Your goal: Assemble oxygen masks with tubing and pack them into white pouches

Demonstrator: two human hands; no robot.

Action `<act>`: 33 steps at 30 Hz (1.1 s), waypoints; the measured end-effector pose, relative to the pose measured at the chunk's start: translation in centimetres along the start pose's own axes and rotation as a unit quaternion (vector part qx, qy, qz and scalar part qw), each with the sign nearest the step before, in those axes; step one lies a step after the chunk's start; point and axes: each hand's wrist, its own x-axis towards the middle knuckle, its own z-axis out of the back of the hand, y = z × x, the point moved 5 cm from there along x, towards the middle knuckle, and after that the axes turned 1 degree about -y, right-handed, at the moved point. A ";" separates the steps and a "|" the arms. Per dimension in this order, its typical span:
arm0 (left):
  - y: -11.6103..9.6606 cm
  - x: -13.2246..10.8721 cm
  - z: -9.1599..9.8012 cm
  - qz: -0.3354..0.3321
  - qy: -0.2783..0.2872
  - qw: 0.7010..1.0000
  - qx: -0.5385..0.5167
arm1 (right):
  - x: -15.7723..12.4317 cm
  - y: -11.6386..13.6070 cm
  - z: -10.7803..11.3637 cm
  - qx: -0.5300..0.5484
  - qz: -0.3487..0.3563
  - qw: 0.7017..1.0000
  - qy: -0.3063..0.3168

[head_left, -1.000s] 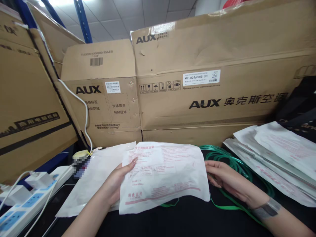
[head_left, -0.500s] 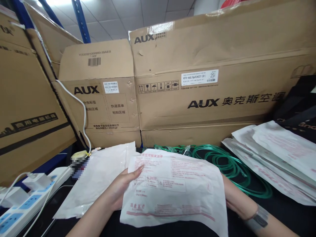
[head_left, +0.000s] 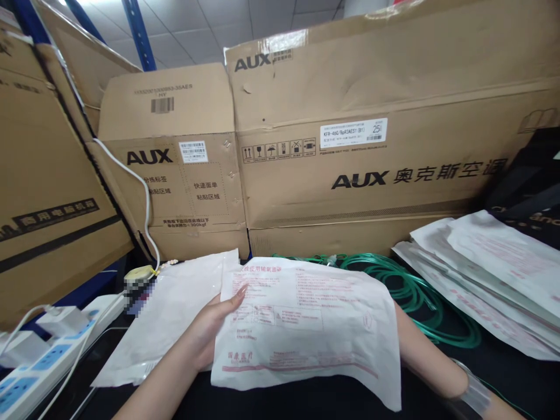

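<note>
My left hand (head_left: pixel 214 324) is closed on the left edge of a white oxygen mask packet (head_left: pixel 301 344) printed in red. The thumb lies across its front and the fingers are behind it. From the right, my right forearm (head_left: pixel 424 356) reaches behind the packet, so the packet hides my right hand (head_left: pixel 396 312) apart from the wrist area. Another white packet (head_left: pixel 175 315) lies flat beside my left hand. Coiled green tubing (head_left: pixel 411 291) rests on the dark table behind the held packet, partly covered by it.
Several white packets (head_left: pixel 494 280) are stacked at the right, near a black bag (head_left: pixel 529 181). A power strip (head_left: pixel 52 356) with plugs and white cables runs along the left. Large cardboard boxes (head_left: pixel 289 204) wall off the back.
The held packet has shifted slightly up and left, its lower edge rising. My right forearm has moved a little to the right. The camera view has shifted slightly.
</note>
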 end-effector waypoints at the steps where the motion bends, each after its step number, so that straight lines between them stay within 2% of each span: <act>1: -0.1 0.0 0.1 -0.007 -0.011 1.000 0.002 | 0.0 0.0 0.1 -0.014 0.000 1.000 -0.010; 5: -0.2 0.0 0.3 -0.022 -0.040 0.999 -0.010 | -0.5 -0.5 -0.1 0.001 -0.050 0.998 -0.024; 11: -0.4 0.0 0.2 -0.043 -0.040 0.998 -0.030 | -1.2 -0.5 -1.0 0.193 -0.108 0.975 -0.005; 14: -0.5 -0.1 0.0 -0.052 -0.027 0.998 -0.031 | -1.2 -0.4 -1.5 0.235 -0.109 0.966 0.020; 20: -0.3 -0.2 0.0 -0.050 -0.036 0.998 -0.030 | -1.1 -1.4 -1.6 0.222 -0.112 0.968 0.047; 25: -0.4 -0.3 0.0 -0.056 -0.045 0.997 -0.019 | -1.1 -1.4 -1.6 0.237 -0.114 0.964 0.046; 28: -0.5 -0.4 0.1 -0.051 -0.053 0.997 -0.009 | -1.3 -1.1 -1.8 0.214 -0.117 0.968 0.060; 33: -0.3 -0.5 -0.1 -0.035 -0.050 0.998 -0.004 | -1.5 -0.5 -1.7 0.143 -0.083 0.985 0.057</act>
